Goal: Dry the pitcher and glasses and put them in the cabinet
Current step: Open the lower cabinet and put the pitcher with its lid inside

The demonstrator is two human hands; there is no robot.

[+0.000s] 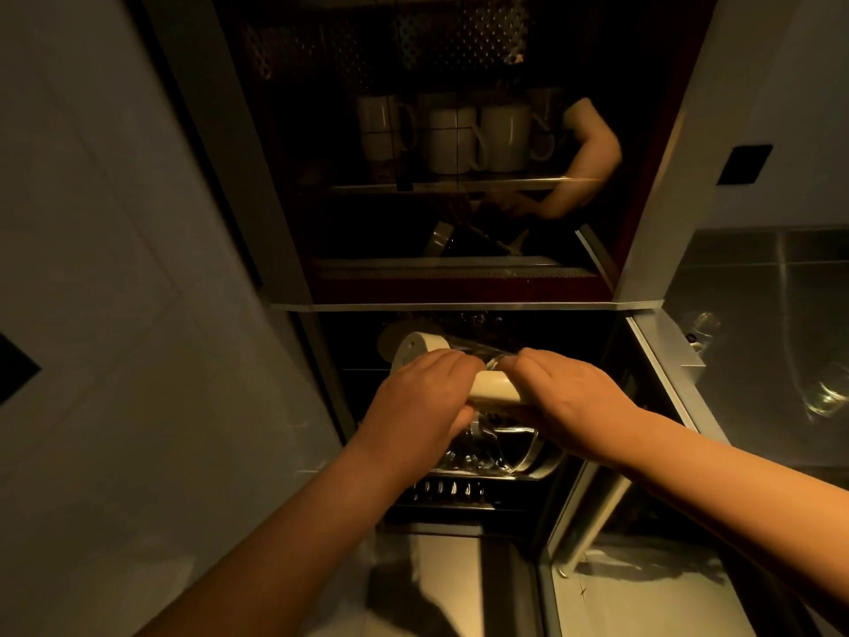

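Both hands on the glass pitcher [496,445], held on its side at the mouth of the lower cabinet [459,512] compartment. Left hand [413,406] has fingers curled over the pitcher's cream handle [494,389]; right hand [569,402] grips the same handle from the other side, fingers wrapped. Cream lid [416,354] end points into the cabinet, beyond the left hand. White mugs [459,133] sit on the shelf above the pitcher, behind glass. Two glasses [827,393] stand on the counter, well right of the pitcher. Lighting dim.
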